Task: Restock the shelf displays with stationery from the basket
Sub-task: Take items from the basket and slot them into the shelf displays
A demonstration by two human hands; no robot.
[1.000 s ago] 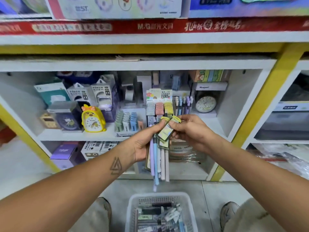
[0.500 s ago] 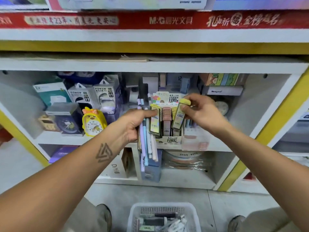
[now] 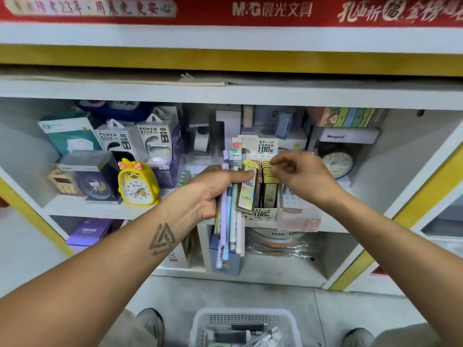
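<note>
Left hand point(image 3: 213, 189): grips a bundle of pastel pens point(image 3: 231, 221) upright in front of the shelf point(image 3: 100, 209), with the thumb pressing 1 yellow-capped lead case point(image 3: 248, 189) against them.
Right hand point(image 3: 298, 176): fingers curled at the top of the yellow cases standing in the display box point(image 3: 265, 214); whether they pinch a case cannot be told.
Display box: stands on the middle shelf, printed "0.7 HB 100", holding rows of pink and yellow cases.
Basket point(image 3: 240, 319): white, on the floor below between the person's shoes, with more stationery inside.
Yellow duck clock point(image 3: 137, 184): on the same shelf, left of the hands.
</note>
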